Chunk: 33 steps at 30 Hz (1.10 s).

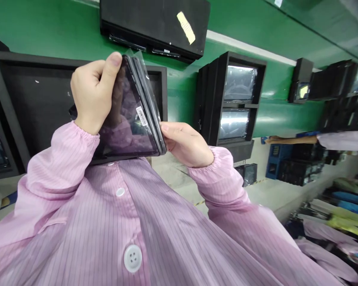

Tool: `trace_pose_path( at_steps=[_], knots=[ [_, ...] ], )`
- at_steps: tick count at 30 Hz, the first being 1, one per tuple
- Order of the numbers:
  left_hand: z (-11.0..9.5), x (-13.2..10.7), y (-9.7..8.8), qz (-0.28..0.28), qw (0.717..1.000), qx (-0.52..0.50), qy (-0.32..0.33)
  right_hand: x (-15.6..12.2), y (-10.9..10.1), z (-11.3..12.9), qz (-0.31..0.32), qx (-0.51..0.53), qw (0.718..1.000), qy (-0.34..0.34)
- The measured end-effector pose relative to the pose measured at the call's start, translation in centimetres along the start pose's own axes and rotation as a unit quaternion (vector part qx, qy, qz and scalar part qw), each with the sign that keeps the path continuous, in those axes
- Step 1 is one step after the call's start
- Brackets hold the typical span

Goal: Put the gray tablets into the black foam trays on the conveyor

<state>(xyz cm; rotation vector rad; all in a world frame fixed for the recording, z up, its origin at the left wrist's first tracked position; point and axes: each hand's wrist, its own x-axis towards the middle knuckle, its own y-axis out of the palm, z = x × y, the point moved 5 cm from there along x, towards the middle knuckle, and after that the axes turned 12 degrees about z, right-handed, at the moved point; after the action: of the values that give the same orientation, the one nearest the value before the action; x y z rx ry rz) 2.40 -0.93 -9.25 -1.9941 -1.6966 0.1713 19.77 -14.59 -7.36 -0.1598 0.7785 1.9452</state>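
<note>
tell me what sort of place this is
Likely an electronics factory workshop: a held stack of thin, glossy black rectangular panels with a white barcode label, black rectangular trays holding shiny screen-like panes on a long green worktop, and a pink striped button-up coat suggest it.

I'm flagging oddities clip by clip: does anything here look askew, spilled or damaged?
Nothing looks spilled or plainly damaged. Clear film pokes unevenly past the top of the dark panels in the left hand and right hand. A yellow strip sits slanted on the black case, out of line with its edges.
</note>
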Motion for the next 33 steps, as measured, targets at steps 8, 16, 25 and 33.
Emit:
trace_pose_path(
  at_steps=[8, 16, 25, 33],
  knots=[
    [0.0, 0.6, 1.2, 0.025, 0.997, 0.035, -0.069, 0.1, -1.1, -0.6, -0.026, 0.032, 0.999, 0.009],
    [-0.1, 0.7, 1.5, 0.048, 0.995, 0.033, -0.079, 0.2, -2.0, -1.0, -0.042, 0.052, 0.998, 0.013],
    [0.3, 0.0, 1.1, 0.018, 1.000, 0.009, 0.015, -0.1, -1.4, -0.7, -0.006, 0.035, 0.999, 0.008],
    [-1.7, -1.3, -0.5, -0.008, 0.998, -0.029, 0.047, -0.5, 0.3, 0.1, 0.110, 0.022, 0.993, -0.045]
  ],
)
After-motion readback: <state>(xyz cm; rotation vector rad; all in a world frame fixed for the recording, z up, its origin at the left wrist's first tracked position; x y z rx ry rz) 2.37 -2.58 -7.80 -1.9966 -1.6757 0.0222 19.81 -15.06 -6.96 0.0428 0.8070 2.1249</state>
